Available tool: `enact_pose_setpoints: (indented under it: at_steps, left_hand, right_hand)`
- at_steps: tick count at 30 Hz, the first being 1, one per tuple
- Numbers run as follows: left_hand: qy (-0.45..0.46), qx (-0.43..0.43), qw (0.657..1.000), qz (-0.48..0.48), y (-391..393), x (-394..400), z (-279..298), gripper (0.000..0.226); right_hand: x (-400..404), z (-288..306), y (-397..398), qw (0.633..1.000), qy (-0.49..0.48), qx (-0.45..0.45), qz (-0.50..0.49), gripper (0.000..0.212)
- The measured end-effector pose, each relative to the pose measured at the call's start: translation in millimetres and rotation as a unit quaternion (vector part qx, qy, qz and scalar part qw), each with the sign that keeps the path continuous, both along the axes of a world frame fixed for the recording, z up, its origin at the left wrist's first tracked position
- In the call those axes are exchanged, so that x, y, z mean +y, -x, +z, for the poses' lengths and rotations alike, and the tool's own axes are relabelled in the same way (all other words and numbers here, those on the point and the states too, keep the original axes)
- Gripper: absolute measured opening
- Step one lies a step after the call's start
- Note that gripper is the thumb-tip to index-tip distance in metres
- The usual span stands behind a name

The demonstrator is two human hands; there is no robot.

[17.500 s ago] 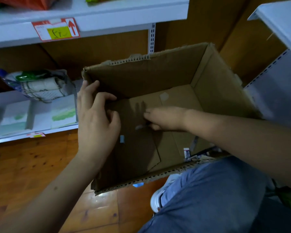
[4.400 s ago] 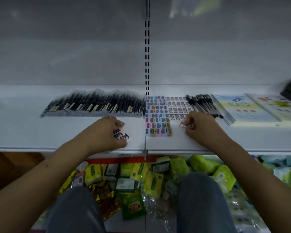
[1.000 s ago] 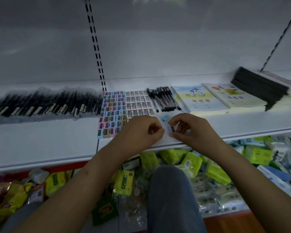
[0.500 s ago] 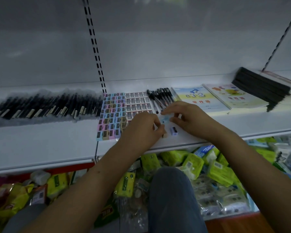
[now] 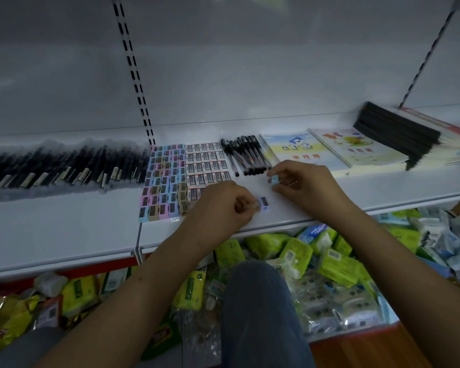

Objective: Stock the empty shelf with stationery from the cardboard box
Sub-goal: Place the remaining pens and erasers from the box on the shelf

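On the white shelf (image 5: 64,224) lie a row of wrapped black pens (image 5: 61,166), a grid of coloured erasers (image 5: 165,181), white erasers (image 5: 206,163) and loose black pens (image 5: 246,155). My left hand (image 5: 221,205) is curled near the shelf's front, its fingertips pinching something small beside a purple eraser (image 5: 263,203) that lies on the shelf. My right hand (image 5: 306,187) pinches a light blue eraser (image 5: 274,179) just above the shelf, below the loose pens. The cardboard box is out of view.
Picture booklets (image 5: 303,150) and a fanned stack of dark-edged notebooks (image 5: 398,131) lie to the right. Below the shelf, green and yellow packets (image 5: 298,253) fill a lower bin. My knee (image 5: 260,309) is in front of it.
My right hand has drawn back from the purple eraser, lifting a light blue one toward the pens. My left hand has stayed curled by the white erasers.
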State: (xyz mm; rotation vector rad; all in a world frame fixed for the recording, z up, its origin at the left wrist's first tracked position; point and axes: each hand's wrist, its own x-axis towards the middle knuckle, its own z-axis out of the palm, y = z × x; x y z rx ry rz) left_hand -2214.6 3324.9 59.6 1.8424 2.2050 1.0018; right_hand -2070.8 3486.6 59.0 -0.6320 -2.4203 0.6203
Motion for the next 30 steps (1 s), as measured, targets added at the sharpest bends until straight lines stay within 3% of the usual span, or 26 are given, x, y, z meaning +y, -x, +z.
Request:
enact_pose_setpoints:
  at_steps: [3, 6, 11, 18, 24, 30]
  left_hand:
    - [-0.021, -0.033, 0.999, 0.034, -3, 3, -1, 0.01]
    - [-0.048, -0.007, 0.998, 0.032, -8, 4, 0, 0.011]
    - [-0.061, 0.089, 0.994, 0.02, -7, 4, -3, 0.01]
    - [-0.02, 0.112, 0.993, -0.006, -5, -10, -8, 0.03]
    - [-0.018, 0.115, 0.993, 0.015, -9, -13, -8, 0.015]
    - [-0.018, 0.08, 0.996, 0.039, -12, -4, -7, 0.01]
  right_hand:
    - [-8, -7, -7, 0.999, 0.014, 0.032, -0.022, 0.016]
    - [-15, -11, -13, 0.997, 0.028, 0.055, -0.037, 0.015]
    - [-20, -15, -20, 0.996, -0.055, -0.013, -0.064, 0.013]
    - [-28, -12, -25, 0.991, -0.118, -0.046, -0.048, 0.013]
    - [-31, -7, -24, 0.995, -0.041, 0.018, -0.092, 0.019]
    - [-25, -3, -24, 0.996, -0.067, -0.038, -0.043, 0.022]
